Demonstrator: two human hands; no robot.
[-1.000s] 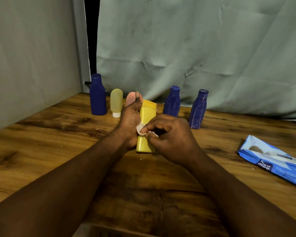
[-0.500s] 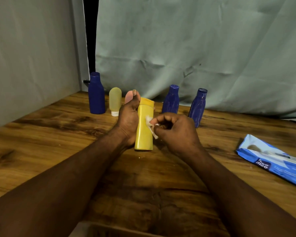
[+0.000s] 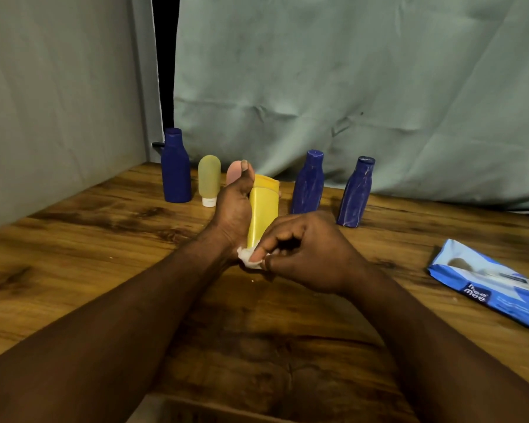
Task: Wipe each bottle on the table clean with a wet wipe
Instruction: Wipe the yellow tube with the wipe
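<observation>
A yellow bottle (image 3: 262, 209) stands upright at the middle of the wooden table (image 3: 104, 239). My left hand (image 3: 234, 209) grips its left side, thumb up by the cap. My right hand (image 3: 303, 248) pinches a crumpled white wet wipe (image 3: 248, 257) against the bottle's bottom front. Behind stand a tall dark blue bottle (image 3: 175, 166), a pale yellow-green tube (image 3: 209, 180) on its white cap, and a pink tube (image 3: 233, 172) partly hidden by my thumb. Two more dark blue bottles (image 3: 307, 183) (image 3: 356, 192) stand to the right.
A blue pack of wet wipes (image 3: 495, 288) lies flat near the table's right edge. Grey cloth hangs behind the table and a grey wall stands at the left. The table's front edge shows at the bottom.
My right hand has slid the wipe down the yellow bottle from its upper middle to its base. My left hand has kept its hold.
</observation>
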